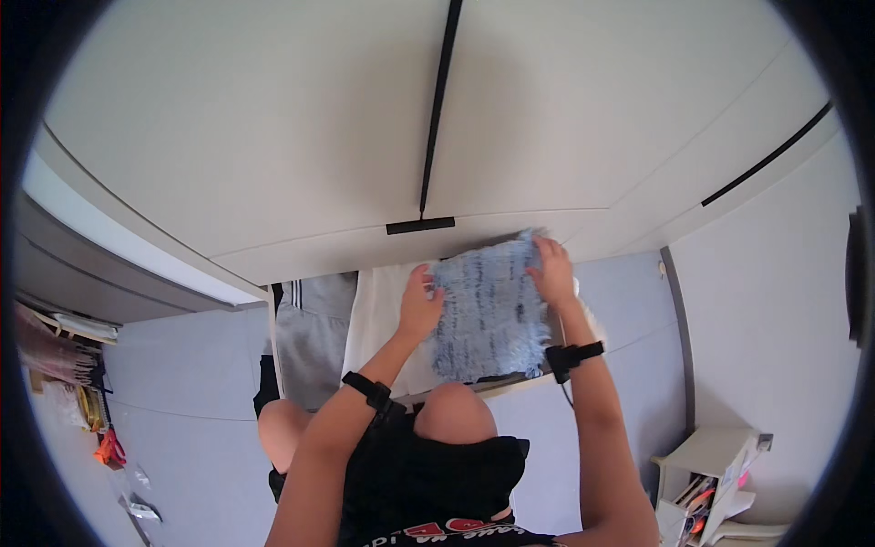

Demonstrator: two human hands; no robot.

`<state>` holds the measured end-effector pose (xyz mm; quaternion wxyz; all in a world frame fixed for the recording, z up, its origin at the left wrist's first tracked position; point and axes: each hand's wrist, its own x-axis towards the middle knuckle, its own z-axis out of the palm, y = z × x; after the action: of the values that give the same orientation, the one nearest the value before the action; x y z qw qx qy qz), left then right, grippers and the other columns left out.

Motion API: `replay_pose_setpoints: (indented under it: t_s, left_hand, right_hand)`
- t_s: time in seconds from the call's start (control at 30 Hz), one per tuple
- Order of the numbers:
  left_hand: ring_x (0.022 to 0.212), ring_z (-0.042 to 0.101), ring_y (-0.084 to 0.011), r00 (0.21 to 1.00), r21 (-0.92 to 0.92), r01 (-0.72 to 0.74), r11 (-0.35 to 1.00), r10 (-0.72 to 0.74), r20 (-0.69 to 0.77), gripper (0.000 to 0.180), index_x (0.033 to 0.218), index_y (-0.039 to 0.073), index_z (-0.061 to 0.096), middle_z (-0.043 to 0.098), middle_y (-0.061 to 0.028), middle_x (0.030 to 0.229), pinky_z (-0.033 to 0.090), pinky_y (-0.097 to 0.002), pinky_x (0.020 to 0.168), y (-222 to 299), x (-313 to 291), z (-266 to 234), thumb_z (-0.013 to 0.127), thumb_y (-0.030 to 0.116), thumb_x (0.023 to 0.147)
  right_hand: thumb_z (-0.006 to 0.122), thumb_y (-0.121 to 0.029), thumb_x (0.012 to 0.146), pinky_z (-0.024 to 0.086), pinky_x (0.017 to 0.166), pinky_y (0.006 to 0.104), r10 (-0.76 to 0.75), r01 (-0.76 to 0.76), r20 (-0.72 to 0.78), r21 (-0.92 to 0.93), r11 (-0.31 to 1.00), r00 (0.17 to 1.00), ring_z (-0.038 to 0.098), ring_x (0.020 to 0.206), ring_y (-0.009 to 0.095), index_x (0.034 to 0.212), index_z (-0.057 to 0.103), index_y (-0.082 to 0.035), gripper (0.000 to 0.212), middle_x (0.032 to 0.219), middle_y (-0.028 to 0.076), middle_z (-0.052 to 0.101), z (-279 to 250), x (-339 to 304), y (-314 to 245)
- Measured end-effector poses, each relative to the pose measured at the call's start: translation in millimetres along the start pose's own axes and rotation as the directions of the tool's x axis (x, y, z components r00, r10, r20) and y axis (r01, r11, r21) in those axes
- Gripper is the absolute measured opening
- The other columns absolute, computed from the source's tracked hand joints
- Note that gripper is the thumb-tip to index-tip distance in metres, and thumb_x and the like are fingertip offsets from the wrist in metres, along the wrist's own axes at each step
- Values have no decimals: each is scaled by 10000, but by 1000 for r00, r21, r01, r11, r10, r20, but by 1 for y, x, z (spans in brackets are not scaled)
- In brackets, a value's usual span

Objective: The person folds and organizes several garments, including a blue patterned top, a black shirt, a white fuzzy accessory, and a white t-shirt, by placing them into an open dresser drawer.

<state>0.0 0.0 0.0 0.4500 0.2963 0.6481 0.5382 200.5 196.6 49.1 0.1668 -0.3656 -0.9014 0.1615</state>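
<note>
A light blue, dark-flecked woven cloth (486, 310) with frayed edges lies flat over the right part of a pulled-out drawer (272, 342). My left hand (421, 308) holds its left edge, with the fingers partly curled and the thumb toward the cloth. At the upper right edge my right hand (553, 273) grips it, thumb on top and some fingers hidden by the edge. Beside the cloth in the drawer are a white folded garment (372, 333) and, farther left, a grey garment (314, 342) with white stripes.
White cabinet doors (301, 118) with a black handle (420, 225) rise behind the drawer. My bare knee (456, 413) is close to its front edge. A small white shelf (720, 456) holding books stands at lower right. Orange-handled scissors (109, 448) and bundled fabric (59, 346) are at far left.
</note>
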Motion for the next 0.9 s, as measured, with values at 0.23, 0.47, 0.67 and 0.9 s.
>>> replay_pose_setpoints:
  t_s: [0.23, 0.47, 0.67, 0.9]
  left_hand:
    - [1274, 75, -483, 959, 980, 134, 150, -268, -90, 898, 1357, 220, 233, 93, -193, 1421, 268, -614, 928, -58, -47, -72, 739, 308, 619]
    - [1274, 15, -494, 879, 925, 361, 123, -377, -293, 1257, 1362, 395, -25, -138, -171, 1428, 214, -742, 839, -68, -80, -112, 833, 380, 444]
    - [1253, 54, -529, 849, 947, 280, 158, -500, -168, 1280, 1358, 404, -25, -116, -230, 1413, 236, -736, 830, -66, -67, -129, 835, 413, 410]
    - [1242, 75, -545, 811, 935, 291, 205, -571, -127, 1235, 1352, 427, 1, -100, -236, 1414, 242, -729, 832, -75, -57, -133, 811, 475, 421]
  right_hand:
    - [616, -147, 718, 362, 931, 387, 48, -59, 184, 57, 997, 982, 447, 1089, 337, 1117, 500, -12, 437, 1129, 181, 506, 119, -21, -46]
    - [421, -448, 837, 81, 1068, 452, 3, 78, 343, -222, 972, 939, 126, 1327, 276, 1346, 243, -43, 674, 1426, 119, 186, 182, -23, -53]
    - [325, -445, 871, 138, 1058, 426, -141, 199, 192, -331, 922, 971, 279, 1264, 284, 1273, 385, -31, 580, 1328, 140, 373, 216, 12, -33]
    - [327, -414, 872, 173, 1053, 408, 56, 25, 326, -240, 970, 944, 342, 1220, 287, 1187, 477, -19, 527, 1264, 149, 445, 219, 36, -40]
